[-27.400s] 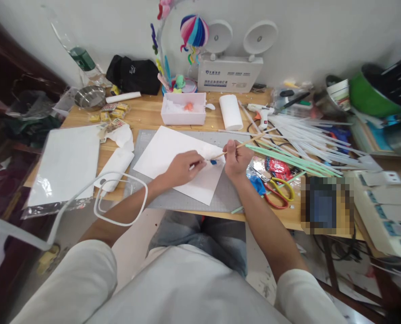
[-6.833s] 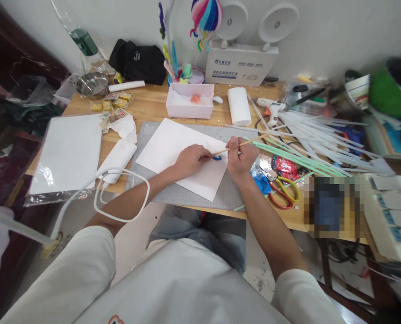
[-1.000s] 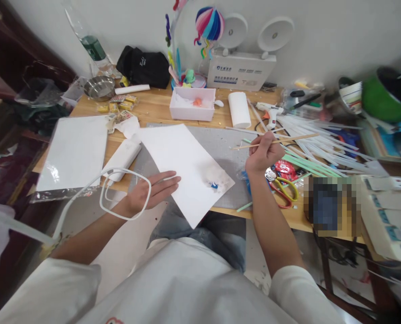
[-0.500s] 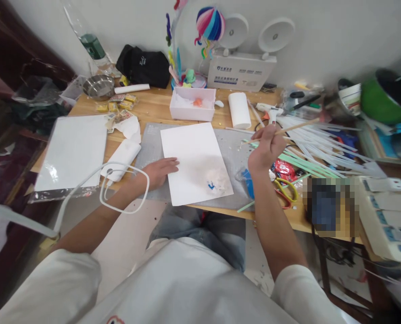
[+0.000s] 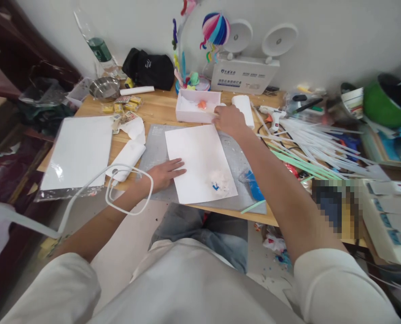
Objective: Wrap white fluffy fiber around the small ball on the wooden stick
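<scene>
My left hand (image 5: pixel 165 174) lies with its fingers spread on the left edge of a white sheet (image 5: pixel 197 157). Near the sheet's lower right corner is a pale, lumpy patch (image 5: pixel 222 181) with a small blue mark. My right hand (image 5: pixel 229 119) is closed at the right end of a pink-white box (image 5: pixel 192 111), which holds white material and an orange piece (image 5: pixel 202 104). Whatever its fingers grip is mostly hidden; a thin pale tip seems to reach over the box. Under the sheet lies a grey cutting mat (image 5: pixel 156 148).
A white roll (image 5: pixel 243 108), a glue gun (image 5: pixel 273 112) and many white strips (image 5: pixel 315 139) lie to the right. A looped white lamp arm or cable (image 5: pixel 119 168) crosses above my left forearm. A steel bowl (image 5: pixel 105 88) stands at the back left.
My right hand has moved left and away from me, from above the strips to the box. The wooden stick it held is no longer clearly visible. My left hand stays on the sheet.
</scene>
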{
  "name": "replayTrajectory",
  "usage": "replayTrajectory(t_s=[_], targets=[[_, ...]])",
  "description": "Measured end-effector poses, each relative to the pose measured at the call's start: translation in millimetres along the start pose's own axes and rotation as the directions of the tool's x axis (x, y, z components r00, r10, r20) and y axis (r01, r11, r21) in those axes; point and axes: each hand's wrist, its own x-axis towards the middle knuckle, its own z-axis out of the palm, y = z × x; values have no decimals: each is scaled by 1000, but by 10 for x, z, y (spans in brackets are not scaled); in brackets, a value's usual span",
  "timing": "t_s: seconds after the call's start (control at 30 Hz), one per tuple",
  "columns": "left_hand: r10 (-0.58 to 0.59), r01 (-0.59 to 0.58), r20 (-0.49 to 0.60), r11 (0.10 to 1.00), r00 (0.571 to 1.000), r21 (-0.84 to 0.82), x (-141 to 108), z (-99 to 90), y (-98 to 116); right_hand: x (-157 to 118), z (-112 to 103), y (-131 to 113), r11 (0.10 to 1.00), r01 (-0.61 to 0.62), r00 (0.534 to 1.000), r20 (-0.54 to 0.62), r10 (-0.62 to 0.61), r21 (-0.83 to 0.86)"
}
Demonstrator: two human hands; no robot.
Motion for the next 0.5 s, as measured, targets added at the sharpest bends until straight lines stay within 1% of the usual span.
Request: replayTrajectory(t_s=[0.07, 0.1, 0.23, 0.37, 0.5], targets=[[-2, 2, 1, 1000, 1000, -3, 25, -10, -4, 55, -18, -14, 999, -51, 997, -54, 50, -1], [-7, 7, 8, 1000, 1000, -6, 45, -21, -10, 70, -53, -26, 999, -51, 996, -73, 51, 5], [9, -9, 24, 999, 1000, -37, 184, -94, -90, 89, -255, -59, 1000, 21, 989, -144, -19, 13], [-11, 11, -3, 997, 1000, -74, 386, -142, -286, 87, -400, -19, 998, 50, 974, -221, -42, 31], [-43, 36, -68, 993, 997, -111, 553, -164, -556, 41, -439, 35, 999, 32, 966, -257, -26, 21]])
